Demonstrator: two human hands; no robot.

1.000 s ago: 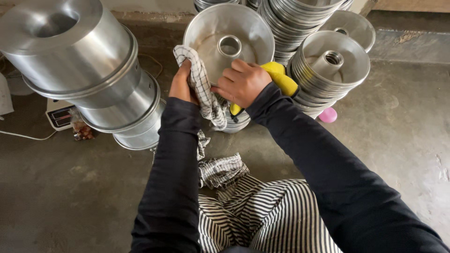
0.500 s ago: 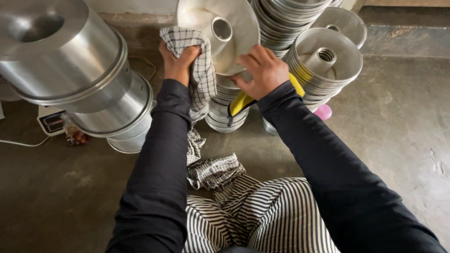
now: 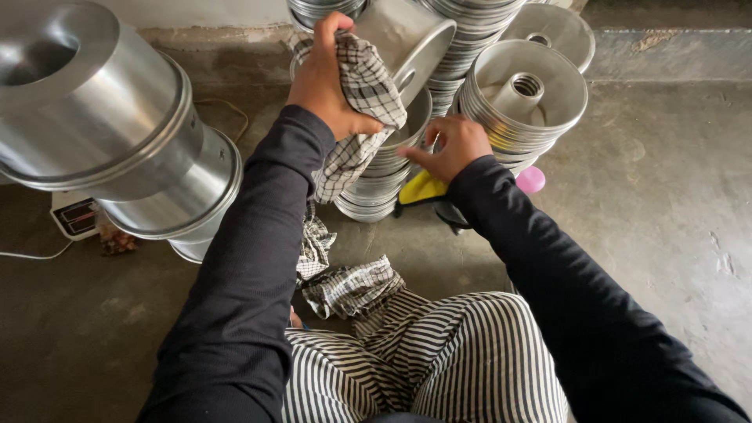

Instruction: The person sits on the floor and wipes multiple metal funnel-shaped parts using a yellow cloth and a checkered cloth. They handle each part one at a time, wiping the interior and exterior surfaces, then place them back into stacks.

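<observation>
The left hand (image 3: 329, 82), high in the upper middle of the frame, has its fingers closed through a black-and-white checked cloth (image 3: 362, 117) onto a shiny round aluminium ring-shaped pan (image 3: 407, 39), which it holds tilted on edge above the floor. The rest of the cloth hangs down below the grip, its lower end trailing to the striped trousers (image 3: 439, 360) at the bottom of the frame.

The right hand (image 3: 450, 145), just right of centre, has its fingers spread and half curled, resting against the side of a short stack of nested aluminium pans (image 3: 384, 176); it grips nothing that I can make out. A yellow object (image 3: 423, 186) lies just beneath it, and I cannot tell what it is.

The risks look plain. The pan is held only through cloth, on smooth metal, so it could slip and drop onto the stack below. The dangling cloth could catch a rim and drag pans sideways. The tall stacks of ring-shaped pans (image 3: 521, 106) in the upper right stand close together, so a knock might topple them. The big aluminium moulds (image 3: 117, 133) at the upper left lean on their sides and may roll across the concrete floor (image 3: 642, 204).
</observation>
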